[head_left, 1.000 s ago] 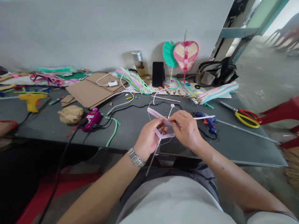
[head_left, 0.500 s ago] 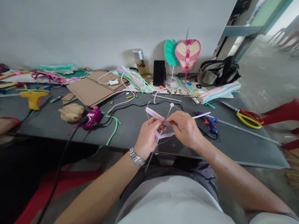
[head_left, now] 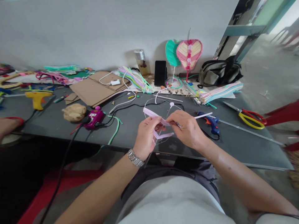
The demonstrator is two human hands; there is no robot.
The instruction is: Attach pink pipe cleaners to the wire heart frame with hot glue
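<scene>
A grey table (head_left: 235, 144) stands against a pale wall (head_left: 81, 31); above its near side, left hand (head_left: 146, 133) and right hand (head_left: 188, 126) pinch lilac strips (head_left: 150, 113) closely.

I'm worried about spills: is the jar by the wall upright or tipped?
Upright: the jar stands near the wall, its silver lid uppermost.

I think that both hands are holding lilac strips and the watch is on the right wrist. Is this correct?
Not quite: the head view shows the watch on the left wrist. The left hand and right hand do hold lilac strips.
</scene>
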